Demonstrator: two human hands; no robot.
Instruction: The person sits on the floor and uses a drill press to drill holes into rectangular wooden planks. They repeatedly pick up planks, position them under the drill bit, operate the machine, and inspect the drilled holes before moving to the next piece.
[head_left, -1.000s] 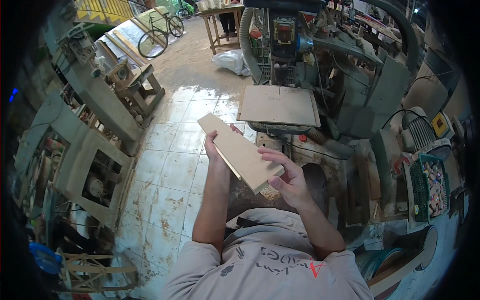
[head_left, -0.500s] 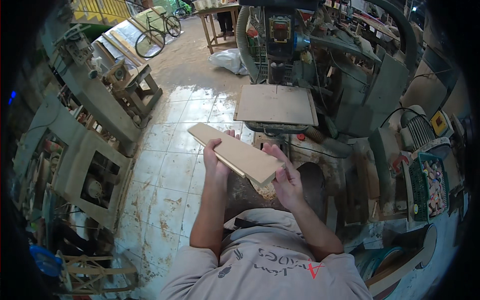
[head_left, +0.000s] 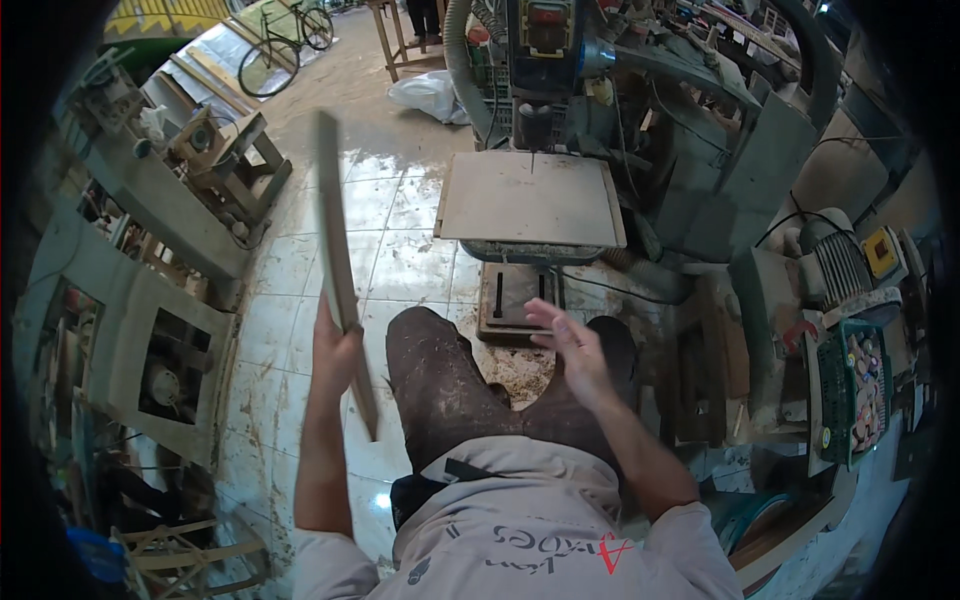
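My left hand (head_left: 338,348) is closed around a long wooden board (head_left: 338,240), out to the left of my knees. The board stands nearly on edge, its far end raised and slightly blurred, so its broad face hardly shows. Over my right thigh, my right hand (head_left: 570,345) is in the air with fingers stretched out, holding nothing. Beyond my knees stands a drill press (head_left: 540,70) with a thin bit pointing down at its flat wooden table (head_left: 530,200). The metal base (head_left: 520,300) of the machine shows below, between my knees.
At right are a motor (head_left: 835,262) and a green basket (head_left: 850,395) of small wooden pieces. Grey machine frames (head_left: 180,360) line the left side. Farther off are a bicycle (head_left: 285,50), a white bag (head_left: 432,97) and a person's legs (head_left: 424,20) beside a wooden table.
The board has swung left and turned up on edge in my left hand. My right hand has let go of it and stays near my right knee.
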